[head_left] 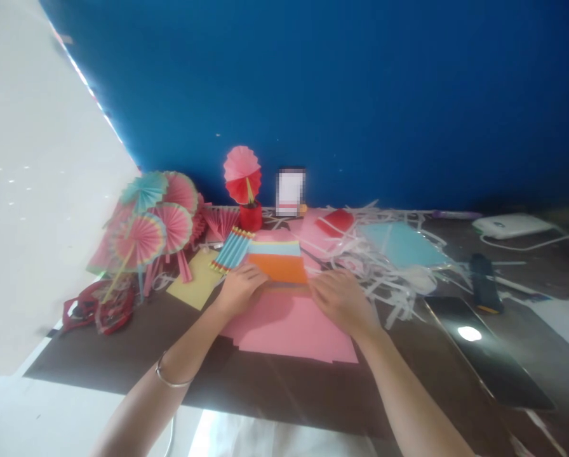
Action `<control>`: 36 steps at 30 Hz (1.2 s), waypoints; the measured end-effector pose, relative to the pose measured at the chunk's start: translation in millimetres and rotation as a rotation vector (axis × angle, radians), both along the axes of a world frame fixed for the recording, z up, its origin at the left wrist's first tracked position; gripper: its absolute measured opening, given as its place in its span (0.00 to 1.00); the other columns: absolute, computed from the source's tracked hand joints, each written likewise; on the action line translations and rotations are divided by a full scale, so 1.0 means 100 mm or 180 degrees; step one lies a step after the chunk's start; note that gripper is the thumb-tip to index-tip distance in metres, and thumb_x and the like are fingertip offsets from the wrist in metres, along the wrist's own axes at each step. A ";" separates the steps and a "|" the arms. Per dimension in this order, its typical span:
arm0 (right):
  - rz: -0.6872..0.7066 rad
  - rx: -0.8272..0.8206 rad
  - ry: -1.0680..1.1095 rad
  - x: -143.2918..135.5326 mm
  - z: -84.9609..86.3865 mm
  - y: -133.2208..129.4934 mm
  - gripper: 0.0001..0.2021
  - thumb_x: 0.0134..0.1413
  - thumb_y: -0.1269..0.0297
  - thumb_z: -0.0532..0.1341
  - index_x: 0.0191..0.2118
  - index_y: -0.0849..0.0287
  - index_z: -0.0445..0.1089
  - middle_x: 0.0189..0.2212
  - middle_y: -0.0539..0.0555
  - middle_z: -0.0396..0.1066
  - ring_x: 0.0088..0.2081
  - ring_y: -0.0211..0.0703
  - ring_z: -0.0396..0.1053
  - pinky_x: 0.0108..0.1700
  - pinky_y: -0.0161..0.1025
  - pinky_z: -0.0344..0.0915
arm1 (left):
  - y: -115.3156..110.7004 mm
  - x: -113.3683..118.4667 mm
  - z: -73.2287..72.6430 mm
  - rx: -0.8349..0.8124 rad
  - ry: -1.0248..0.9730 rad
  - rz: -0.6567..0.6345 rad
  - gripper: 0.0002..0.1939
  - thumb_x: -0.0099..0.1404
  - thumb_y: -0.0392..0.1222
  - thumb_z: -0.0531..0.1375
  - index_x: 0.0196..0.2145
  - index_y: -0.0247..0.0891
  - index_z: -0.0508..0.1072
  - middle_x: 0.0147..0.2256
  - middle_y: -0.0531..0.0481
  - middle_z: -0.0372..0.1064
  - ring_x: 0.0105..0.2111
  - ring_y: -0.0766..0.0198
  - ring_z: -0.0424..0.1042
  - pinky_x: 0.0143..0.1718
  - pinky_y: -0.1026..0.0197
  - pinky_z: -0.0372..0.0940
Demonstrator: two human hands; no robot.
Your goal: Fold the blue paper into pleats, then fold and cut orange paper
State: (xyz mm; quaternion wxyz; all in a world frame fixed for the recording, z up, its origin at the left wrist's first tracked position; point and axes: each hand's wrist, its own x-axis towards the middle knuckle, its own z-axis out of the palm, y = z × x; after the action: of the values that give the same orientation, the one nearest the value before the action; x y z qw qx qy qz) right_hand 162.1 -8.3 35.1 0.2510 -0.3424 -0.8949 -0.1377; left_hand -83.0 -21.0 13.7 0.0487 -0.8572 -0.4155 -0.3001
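Observation:
An orange sheet of paper with a light blue and yellow band at its far edge lies over pink sheets in front of me. My left hand has its fingers curled on the sheet's near left corner. At the near right corner, my right hand grips the same paper, fingers bent. A narrow fold seems to run along the near edge between the hands, though blur hides its detail. Just beyond my left hand are several pleated blue paper strips. A yellow sheet is partly under them.
Pleated paper fans stand at the left, above red-handled scissors. A red pot holds another fan. White paper strips spread around a light blue sheet. A black phone lies at the right.

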 end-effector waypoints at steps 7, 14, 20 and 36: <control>-0.0716 -0.0446 0.0939 0.17 -0.06 0.12 0.12 0.56 0.67 0.50 0.29 0.59 0.70 0.25 0.55 0.71 0.32 0.45 0.66 0.41 0.43 0.57 | 0.00 -0.04 0.00 0.0217 -0.0286 0.0189 0.08 0.62 0.33 0.52 0.33 0.36 0.71 0.30 0.47 0.72 0.32 0.62 0.70 0.33 0.61 0.62; -0.0693 -0.4508 0.3554 -0.13 -0.11 0.08 0.21 0.48 0.45 0.56 0.35 0.59 0.70 0.25 0.57 0.74 0.24 0.48 0.71 0.25 0.43 0.66 | -0.08 0.02 0.09 0.0680 0.0091 -0.0276 0.12 0.63 0.32 0.53 0.42 0.40 0.70 0.37 0.47 0.73 0.38 0.63 0.70 0.41 0.59 0.63; -0.0399 -0.4119 0.4389 -0.21 -0.13 0.05 0.19 0.35 0.56 0.69 0.35 0.57 0.67 0.34 0.54 0.75 0.33 0.46 0.73 0.32 0.40 0.70 | -0.05 0.13 -0.01 -0.0298 -0.1665 0.0242 0.23 0.58 0.41 0.60 0.52 0.45 0.63 0.54 0.43 0.59 0.56 0.54 0.57 0.56 0.46 0.54; 0.0118 -0.3791 0.4502 -0.18 -0.12 0.06 0.15 0.43 0.54 0.64 0.37 0.54 0.66 0.38 0.52 0.74 0.41 0.46 0.71 0.47 0.45 0.65 | -0.02 0.21 -0.07 -0.2950 -0.4726 0.0100 0.46 0.49 0.39 0.67 0.60 0.46 0.46 0.40 0.47 0.70 0.36 0.61 0.73 0.44 0.51 0.67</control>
State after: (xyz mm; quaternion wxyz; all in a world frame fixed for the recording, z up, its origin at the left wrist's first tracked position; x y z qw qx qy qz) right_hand 144.6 -2.7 23.3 0.5237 -0.4050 -0.4617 0.5903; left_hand -62.3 -22.8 7.0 -0.5837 -0.3680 -0.4318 -0.5809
